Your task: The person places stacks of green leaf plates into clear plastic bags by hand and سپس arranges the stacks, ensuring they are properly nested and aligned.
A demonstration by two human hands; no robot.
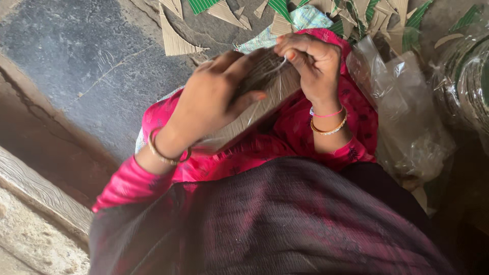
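Two hands meet over the lap of a person seated on a grey stone floor point(86, 56), seen from above. The left hand point(211, 97) is curled around a stack of brown cardboard pieces point(265, 97) wrapped in thin clear film, fingers closed over its upper edge and thumb pressed against its near face, so the stack lies tilted across the pink patterned dress point(285, 132). The right hand point(313, 63) is bent above the far end of the stack, its fingertips point(288, 51) pressed together in a pinch on a fold of the clear film just where it leaves the cardboard. Thin bangles point(328, 125) circle the right wrist, and a gold one sits on the left. A dark shawl point(285, 219) covers the nearer part of the body. Just beside the right forearm, toward the floor's right edge, lies a crumpled clear plastic bag point(407, 112), and past it a round bundle wrapped in plastic point(466, 81), partly cut off by the frame. Along the far edge of the floor, beyond the hands, cardboard offcuts point(175, 40) and green striped scraps point(280, 6) are scattered, some overlapping. At the near left corner a raised stone ledge point(41, 193) runs diagonally.
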